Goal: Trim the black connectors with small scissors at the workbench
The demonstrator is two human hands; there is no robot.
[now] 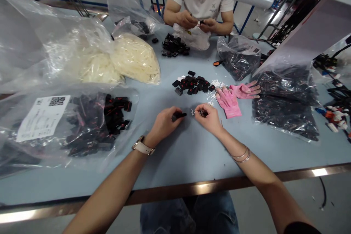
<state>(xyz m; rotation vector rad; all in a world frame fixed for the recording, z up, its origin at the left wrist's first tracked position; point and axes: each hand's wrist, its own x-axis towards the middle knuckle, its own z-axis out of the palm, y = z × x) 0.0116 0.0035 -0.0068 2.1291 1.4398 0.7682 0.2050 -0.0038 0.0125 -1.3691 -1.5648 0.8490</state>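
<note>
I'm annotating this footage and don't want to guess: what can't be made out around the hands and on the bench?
All in the head view:
- What lies within the right hand: its curled fingers cover most of it.
- The gripped end of the black part: hidden by the left hand.
- The exact shape of the white pieces: too small.
- The label's print: too small and blurred.

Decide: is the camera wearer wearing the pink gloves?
No: the pink gloves lie on the table; the left hand and right hand are bare.

Even, diffuse light — glare on table edge [175, 191] and plastic bags [137, 58] — soft shadows, wide-angle bending
</note>
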